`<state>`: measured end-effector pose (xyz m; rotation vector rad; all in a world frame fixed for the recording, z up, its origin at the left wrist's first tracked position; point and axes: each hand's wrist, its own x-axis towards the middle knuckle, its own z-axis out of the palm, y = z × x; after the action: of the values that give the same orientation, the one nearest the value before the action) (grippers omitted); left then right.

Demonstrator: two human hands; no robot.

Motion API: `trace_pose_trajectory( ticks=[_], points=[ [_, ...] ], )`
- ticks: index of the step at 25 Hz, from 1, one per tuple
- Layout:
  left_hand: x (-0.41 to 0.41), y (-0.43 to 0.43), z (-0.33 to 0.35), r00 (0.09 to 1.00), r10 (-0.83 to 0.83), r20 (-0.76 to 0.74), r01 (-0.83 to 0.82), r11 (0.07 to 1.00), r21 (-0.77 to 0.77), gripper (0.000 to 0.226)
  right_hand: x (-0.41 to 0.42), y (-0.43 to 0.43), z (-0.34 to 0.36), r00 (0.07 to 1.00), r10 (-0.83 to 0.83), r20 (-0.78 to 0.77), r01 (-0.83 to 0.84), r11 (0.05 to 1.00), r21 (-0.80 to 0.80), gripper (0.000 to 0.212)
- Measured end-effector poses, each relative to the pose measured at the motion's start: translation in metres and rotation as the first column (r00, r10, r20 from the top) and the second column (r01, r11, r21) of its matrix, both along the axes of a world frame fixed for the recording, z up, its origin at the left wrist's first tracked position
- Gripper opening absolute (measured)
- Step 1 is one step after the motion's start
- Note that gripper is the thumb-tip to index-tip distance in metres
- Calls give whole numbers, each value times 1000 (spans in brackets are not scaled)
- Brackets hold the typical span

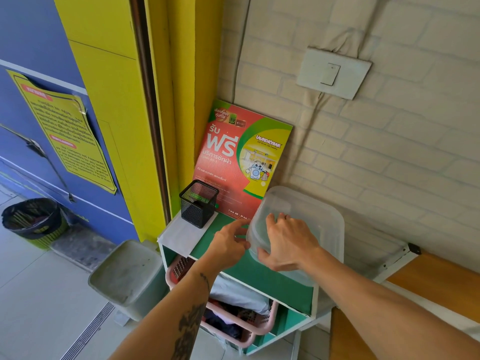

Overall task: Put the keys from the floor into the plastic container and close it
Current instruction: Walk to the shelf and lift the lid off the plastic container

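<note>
Head view: plastic container (309, 224) sits on the green shelf top (249, 271) under the right hand (284, 244), which clasps its near left edge. Left hand (228, 242), fingers loosely spread, touches the same edge just beside it. Beyond the left hand stands a black mesh cup (198, 203)

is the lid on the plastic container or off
Seemingly on: a translucent lid appears to cover the plastic container, and both hands, right and left, are at its near corner. Whether it is sealed is unclear.
</note>
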<state>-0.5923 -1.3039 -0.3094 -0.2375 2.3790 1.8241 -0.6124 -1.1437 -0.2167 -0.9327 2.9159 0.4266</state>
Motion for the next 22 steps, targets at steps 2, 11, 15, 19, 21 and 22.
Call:
trace_pose_trajectory(
  ticks=[2, 11, 15, 19, 21, 22],
  points=[
    [0, 0, 0, 1000, -3, 2, 3, 1000, -19, 56, -4, 4, 14, 1000, 18, 7, -18, 999, -51, 62],
    [4, 2, 4, 999, 51, 4, -51, 997, -65, 45, 2, 15, 22, 988, -78, 132, 96, 986, -136, 67],
    [4, 5, 29, 970, 198, -140, -227, 943, -242, 34, 11, 34, 10, 987, -110, 116, 130, 975, -178, 75],
    [-5, 31, 62, 953, 65, -297, -210, 848, -487, 37, 12, 65, -2, 965, -260, 19, 258, 944, -206, 69],
    [-10, 47, 69, 971, -49, -235, -114, 767, -631, 42, 12, 78, -9, 924, -381, 20, 375, 897, -234, 72],
    [-12, 54, 69, 980, -79, -181, -65, 735, -675, 44, 13, 83, -13, 894, -445, 50, 441, 857, -267, 73]
  ],
)
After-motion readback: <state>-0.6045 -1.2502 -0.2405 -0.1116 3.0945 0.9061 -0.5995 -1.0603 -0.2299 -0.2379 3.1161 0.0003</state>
